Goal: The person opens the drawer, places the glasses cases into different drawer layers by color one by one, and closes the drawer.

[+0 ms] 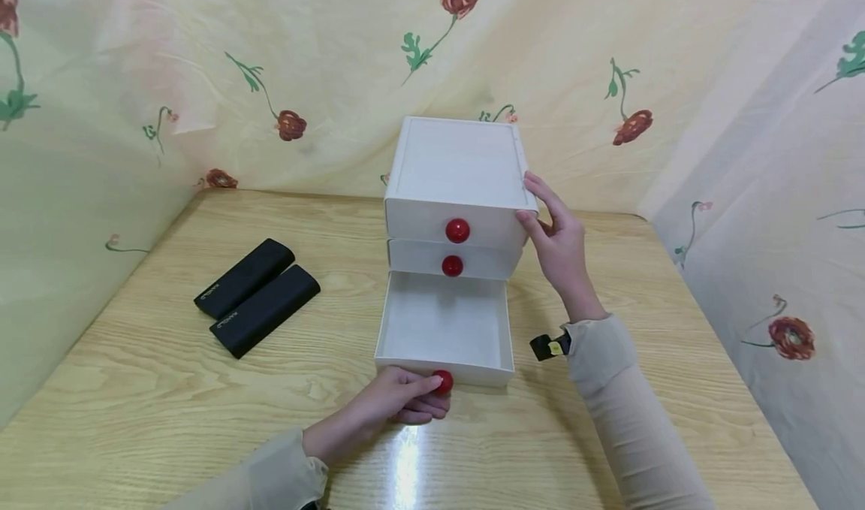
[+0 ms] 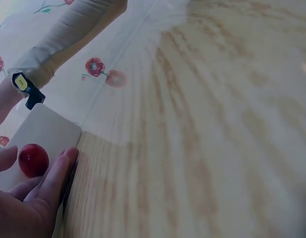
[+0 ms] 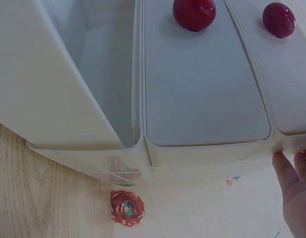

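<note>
A white three-drawer cabinet (image 1: 462, 161) stands on the table, its bottom drawer (image 1: 442, 322) pulled out with nothing inside. At that drawer's front, my left hand (image 1: 407, 396) holds the red round knob (image 1: 444, 381) between its thumb and the fingers below; the left wrist view also shows the knob (image 2: 33, 160) between them. My right hand (image 1: 561, 251) rests against the cabinet's upper right edge, thumb near the front corner. In the right wrist view its fingers (image 3: 286, 171) touch the cabinet's side. The upper two drawers are closed, with red knobs (image 1: 457, 230).
Two flat black cases (image 1: 245, 277) with small lettering lie side by side on the wooden table (image 1: 135, 390), left of the cabinet. A flower-patterned cloth (image 1: 338, 67) hangs behind the table and along both sides.
</note>
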Available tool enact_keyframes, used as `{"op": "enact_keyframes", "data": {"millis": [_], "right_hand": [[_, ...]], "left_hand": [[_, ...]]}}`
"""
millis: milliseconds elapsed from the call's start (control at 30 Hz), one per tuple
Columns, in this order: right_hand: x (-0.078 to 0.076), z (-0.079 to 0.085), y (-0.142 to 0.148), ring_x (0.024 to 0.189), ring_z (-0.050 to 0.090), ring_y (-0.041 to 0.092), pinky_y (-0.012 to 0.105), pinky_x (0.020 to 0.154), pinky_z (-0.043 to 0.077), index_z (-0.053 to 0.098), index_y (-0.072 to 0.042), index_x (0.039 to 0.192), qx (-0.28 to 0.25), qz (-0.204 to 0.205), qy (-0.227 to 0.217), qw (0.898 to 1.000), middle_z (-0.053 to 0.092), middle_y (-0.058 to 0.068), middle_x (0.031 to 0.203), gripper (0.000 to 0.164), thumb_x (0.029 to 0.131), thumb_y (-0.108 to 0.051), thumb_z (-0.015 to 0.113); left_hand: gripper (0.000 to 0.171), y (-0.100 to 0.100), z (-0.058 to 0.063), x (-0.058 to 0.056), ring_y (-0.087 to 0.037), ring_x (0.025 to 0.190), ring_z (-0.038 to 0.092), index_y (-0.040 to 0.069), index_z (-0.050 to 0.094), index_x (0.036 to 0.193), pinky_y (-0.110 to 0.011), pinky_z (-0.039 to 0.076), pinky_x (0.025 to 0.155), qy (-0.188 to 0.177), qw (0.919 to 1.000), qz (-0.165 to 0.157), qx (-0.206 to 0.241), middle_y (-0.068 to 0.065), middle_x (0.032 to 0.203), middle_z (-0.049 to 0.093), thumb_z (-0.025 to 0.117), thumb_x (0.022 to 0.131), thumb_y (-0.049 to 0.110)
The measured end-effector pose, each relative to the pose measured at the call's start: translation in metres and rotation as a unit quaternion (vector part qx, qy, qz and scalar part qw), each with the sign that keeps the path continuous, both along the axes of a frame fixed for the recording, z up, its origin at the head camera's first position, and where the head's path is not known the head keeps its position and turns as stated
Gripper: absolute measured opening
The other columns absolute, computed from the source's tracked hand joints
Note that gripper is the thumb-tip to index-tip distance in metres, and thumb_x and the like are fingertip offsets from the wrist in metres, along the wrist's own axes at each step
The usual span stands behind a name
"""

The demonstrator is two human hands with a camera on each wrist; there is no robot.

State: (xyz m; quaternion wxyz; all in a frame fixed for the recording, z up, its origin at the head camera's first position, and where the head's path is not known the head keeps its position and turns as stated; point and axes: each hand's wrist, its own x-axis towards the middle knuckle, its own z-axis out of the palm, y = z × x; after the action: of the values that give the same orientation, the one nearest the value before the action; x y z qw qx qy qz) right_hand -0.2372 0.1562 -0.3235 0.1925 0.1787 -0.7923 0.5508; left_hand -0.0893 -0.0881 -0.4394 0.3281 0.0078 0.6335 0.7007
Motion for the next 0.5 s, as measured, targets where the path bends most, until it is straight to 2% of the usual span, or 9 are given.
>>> {"op": "enact_keyframes", "data": {"millis": [333, 433, 500], "right_hand": [[-0.001, 0.000, 0.000, 0.143, 0.036, 0.012, 0.029, 0.099, 0.050, 0.053, -0.015, 0.140, -0.005, 0.002, 0.001, 1.000, 0.046, -0.004, 0.150, 0.044, 0.096, -0.016, 0.060], [-0.001, -0.001, 0.000, 0.143, 0.035, 0.012, 0.028, 0.099, 0.050, 0.053, -0.015, 0.140, -0.006, 0.003, 0.003, 1.000, 0.046, -0.004, 0.150, 0.044, 0.096, -0.015, 0.059], [-0.001, 0.000, 0.000, 0.143, 0.035, 0.012, 0.028, 0.099, 0.050, 0.053, -0.015, 0.140, -0.006, 0.003, 0.003, 1.000, 0.046, -0.003, 0.150, 0.044, 0.096, -0.015, 0.059]], "left_hand": [[0.037, -0.016, 0.007, -0.001, -0.016, 0.086, 0.073, -0.009, 0.067, 0.113, -0.023, 0.059, 0.074, -0.003, 0.9989, -0.041, -0.022, -0.020, 0.102, 0.073, 0.060, 0.096, 0.024], [0.038, -0.026, 0.009, -0.002, -0.017, 0.088, 0.073, -0.009, 0.066, 0.114, -0.025, 0.059, 0.076, 0.004, 0.9973, -0.069, -0.026, -0.020, 0.104, 0.073, 0.060, 0.096, 0.023], [0.039, -0.034, 0.010, -0.004, -0.019, 0.092, 0.072, -0.009, 0.064, 0.116, -0.027, 0.059, 0.080, 0.009, 0.9945, -0.101, -0.025, -0.022, 0.107, 0.072, 0.058, 0.096, 0.023]]}}
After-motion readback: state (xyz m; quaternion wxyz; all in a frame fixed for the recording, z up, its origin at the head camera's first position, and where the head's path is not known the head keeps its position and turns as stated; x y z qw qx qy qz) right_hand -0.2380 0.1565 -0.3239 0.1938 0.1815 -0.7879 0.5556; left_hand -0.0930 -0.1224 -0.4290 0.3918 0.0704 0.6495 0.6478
